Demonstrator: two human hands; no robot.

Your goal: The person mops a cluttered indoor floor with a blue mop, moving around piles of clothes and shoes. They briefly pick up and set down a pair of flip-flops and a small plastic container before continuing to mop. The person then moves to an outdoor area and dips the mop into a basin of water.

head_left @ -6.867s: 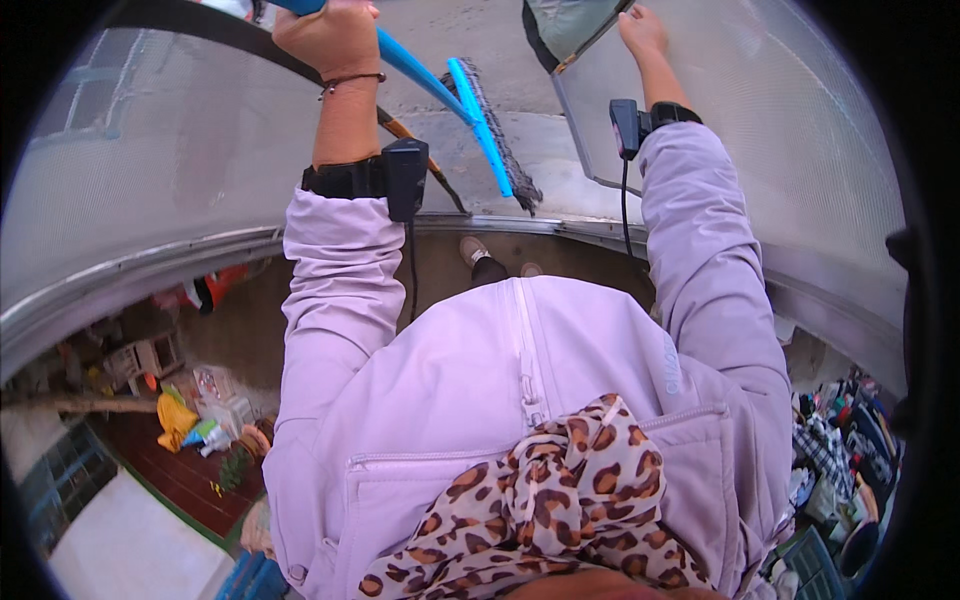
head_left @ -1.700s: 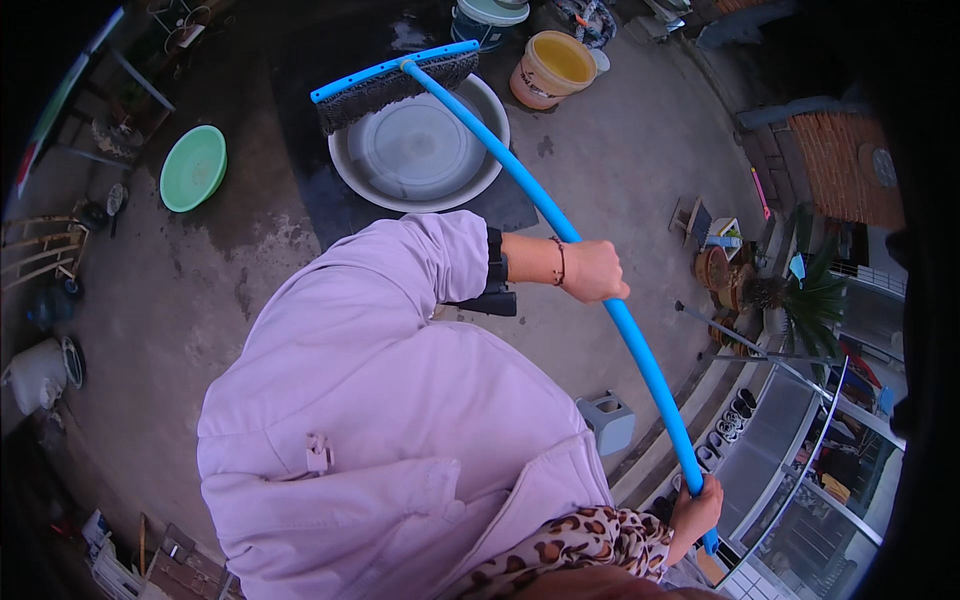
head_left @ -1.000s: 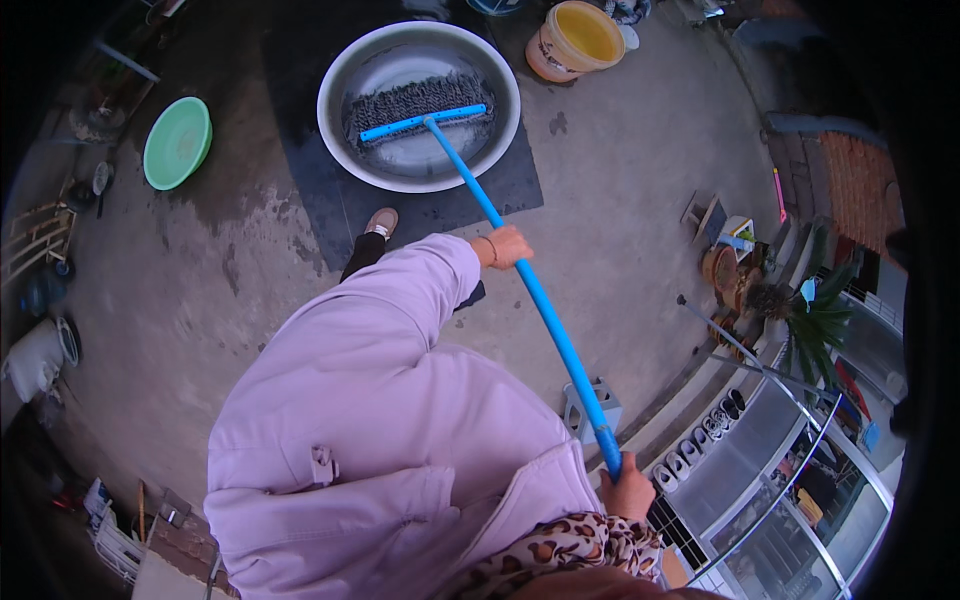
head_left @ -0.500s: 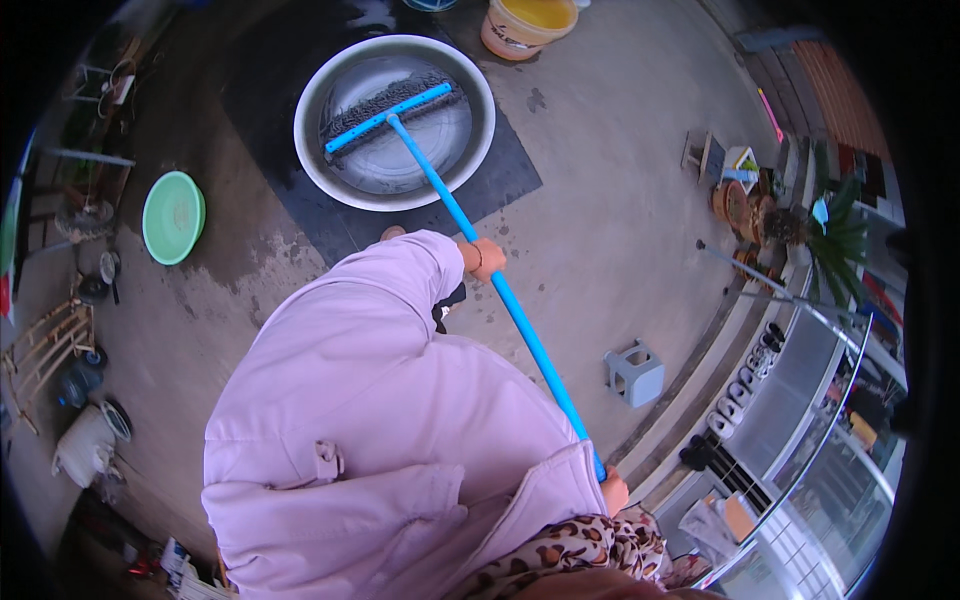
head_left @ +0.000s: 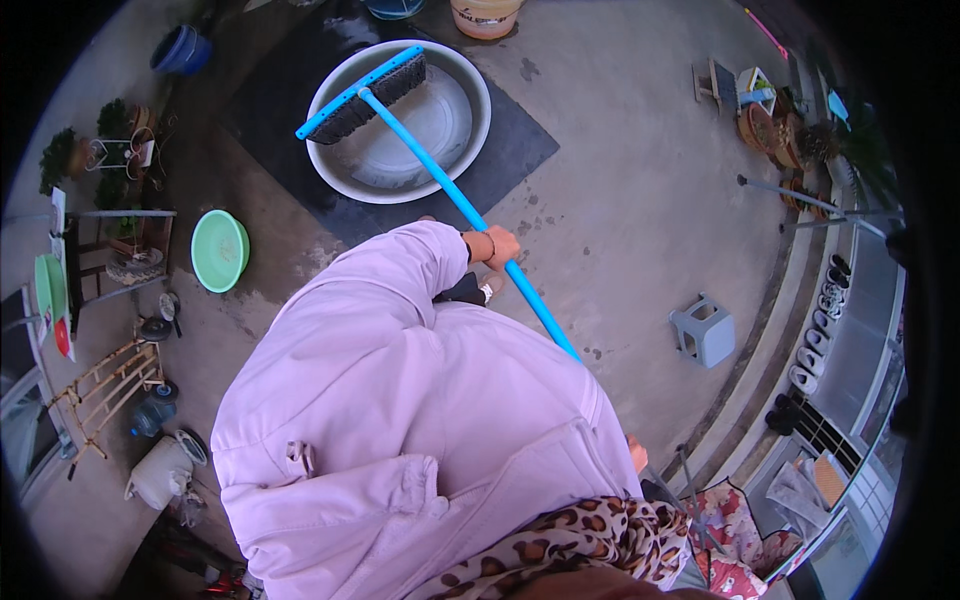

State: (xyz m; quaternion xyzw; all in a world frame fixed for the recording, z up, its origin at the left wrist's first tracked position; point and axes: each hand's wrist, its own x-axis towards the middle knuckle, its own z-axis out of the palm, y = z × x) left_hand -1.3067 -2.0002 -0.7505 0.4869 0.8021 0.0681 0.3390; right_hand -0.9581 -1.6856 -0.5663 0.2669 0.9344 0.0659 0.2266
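Observation:
I hold a mop with a long blue handle (head_left: pixel 430 170) and a wide blue head with dark shaggy fibres (head_left: pixel 385 98). My left hand (head_left: pixel 495 247) is closed round the middle of the handle. Only a bit of my right hand (head_left: pixel 637 455) shows past the lilac jacket, in line with the handle's upper end; its grip is mostly hidden by the jacket. The mop head is over the left side of a large oval metal basin (head_left: pixel 425 190), one end reaching past the rim. Some water appears to lie in the basin, which stands on a dark mat (head_left: pixel 515 150).
A green plastic basin (head_left: pixel 220 252) stands on the left. A grey stool (head_left: pixel 705 332) is on the right, before steps with several shoes (head_left: pixel 815 345). Buckets, one orange-white (head_left: pixel 485 18) and one blue (head_left: pixel 182 50), stand at the far side. A bamboo rack (head_left: pixel 110 395) is at left.
The mop head has risen from the basin's bottom and shifted left, its fibres now hanging over the rim. The whole view has shifted, and my right hand is less visible.

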